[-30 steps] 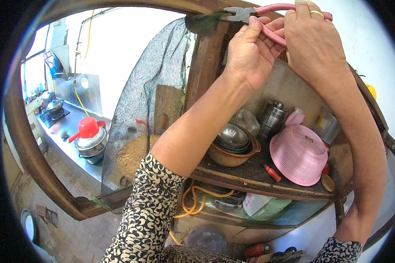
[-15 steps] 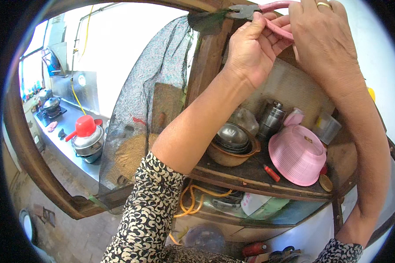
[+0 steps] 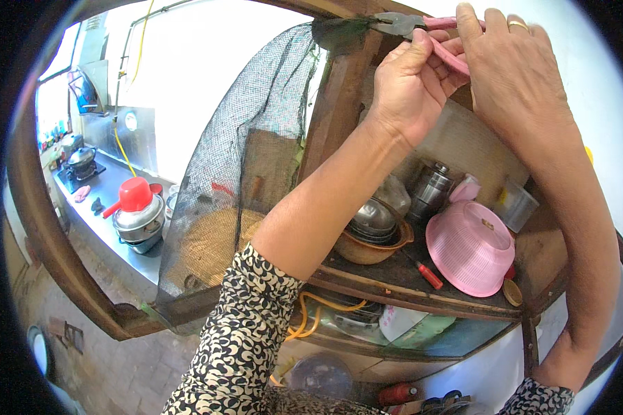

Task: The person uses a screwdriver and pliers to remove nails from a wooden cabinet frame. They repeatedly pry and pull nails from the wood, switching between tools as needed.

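A pair of pliers (image 3: 399, 25) with pink handles is up at the top of the view, its grey jaws pointing left. My left hand (image 3: 412, 93) closes its thumb and fingers around the lower handle. From the right, my right hand (image 3: 518, 72) wraps the handle ends, with the upper handle running under its fingers. The jaw tips meet the dark, bunched top corner of a black mesh screen (image 3: 256, 90) at the wooden door frame (image 3: 345, 90). What the jaws bite on there is too small to make out. Below that corner the mesh hangs loose and creased.
Behind my arms, a cabinet shelf (image 3: 394, 277) holds a brown pot (image 3: 367, 252) with metal bowls, a steel flask (image 3: 432, 190), a pink basket (image 3: 472, 249) and a red-handled screwdriver (image 3: 429, 277). At left, a steel counter (image 3: 128, 259) bears stacked pots and a red dipper (image 3: 135, 195).
The pliers and both hands have shifted slightly right and down in the picture, along with the mesh corner. Both hands keep their hold on the handles.
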A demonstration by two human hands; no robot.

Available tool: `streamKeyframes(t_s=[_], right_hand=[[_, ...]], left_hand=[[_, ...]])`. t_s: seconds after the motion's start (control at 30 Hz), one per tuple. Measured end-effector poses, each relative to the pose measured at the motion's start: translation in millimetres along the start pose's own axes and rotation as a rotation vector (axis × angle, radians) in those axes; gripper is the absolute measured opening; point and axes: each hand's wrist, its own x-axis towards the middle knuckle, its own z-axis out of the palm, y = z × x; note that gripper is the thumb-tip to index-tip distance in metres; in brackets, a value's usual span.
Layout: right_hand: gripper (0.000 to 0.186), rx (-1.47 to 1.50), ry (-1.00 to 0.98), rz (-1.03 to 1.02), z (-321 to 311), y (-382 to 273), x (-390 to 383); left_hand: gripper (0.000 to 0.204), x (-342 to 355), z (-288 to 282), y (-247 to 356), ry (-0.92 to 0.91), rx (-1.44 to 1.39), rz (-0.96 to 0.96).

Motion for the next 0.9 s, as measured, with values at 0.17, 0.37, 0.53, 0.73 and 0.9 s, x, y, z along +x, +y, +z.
streamKeyframes(t_s=[0.17, 0.37, 0.53, 0.73, 0.9], right_hand=[[0.040, 0.063, -0.038, 0.018, 11, 0, -4], [0.021, 0.061, -0.199, -0.056, -12, 9, 7], [0.036, 0.186, -0.225, -0.068, -19, 11, 15], [0.037, 0.181, -0.160, -0.062, 13, 14, 7], [0.031, 0.361, -0.428, 0.028, -21, 11, 17]], left_hand=[[0.040, -5, 0, 4, 0.053, 0.222, 0.010], [0.026, -19, 10, 30, 0.175, 0.613, -0.057], [0.022, -70, -19, 59, 0.352, 1.779, 0.566], [0.050, -108, -38, 58, 0.435, 2.248, 0.594], [0.062, -112, -42, 63, 0.575, 1.996, 0.272]])
